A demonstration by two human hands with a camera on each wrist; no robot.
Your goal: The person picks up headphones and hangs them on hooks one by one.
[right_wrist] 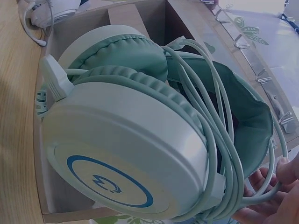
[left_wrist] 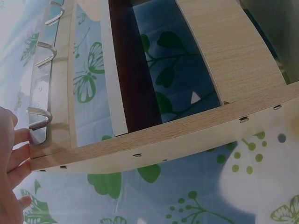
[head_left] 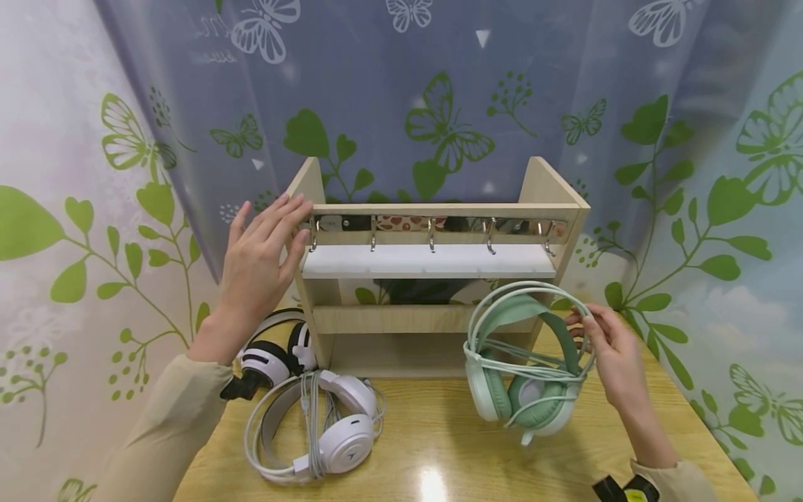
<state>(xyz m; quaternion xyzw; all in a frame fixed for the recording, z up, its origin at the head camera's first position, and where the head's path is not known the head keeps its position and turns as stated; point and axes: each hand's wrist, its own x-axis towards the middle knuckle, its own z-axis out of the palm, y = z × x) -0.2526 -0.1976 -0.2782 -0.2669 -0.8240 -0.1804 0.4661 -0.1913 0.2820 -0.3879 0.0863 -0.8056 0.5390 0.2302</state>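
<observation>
My right hand (head_left: 617,355) holds a pair of mint-green headphones (head_left: 530,307) by the headband wires, fingers and thumb pinching them. Its cable is looped round the body, and the ear cups hang lower, above the table. In the right wrist view, a white ear cup (right_wrist: 126,154) with a blue ring fills the middle. My left hand (head_left: 257,258), fingers nearly straight, rests on the top left corner of a wooden rack (head_left: 389,321). The left wrist view shows those fingertips touching the rack's corner beside a metal hook (left_wrist: 39,115).
A metal strip with several hooks (head_left: 431,236) runs across the rack's upper front. White headphones (head_left: 348,443) with a bundled cable lie on the wooden table (head_left: 433,446) at front left. Black-and-white headphones (head_left: 266,359) lie behind them, beside the rack. A patterned curtain (head_left: 376,90) hangs behind.
</observation>
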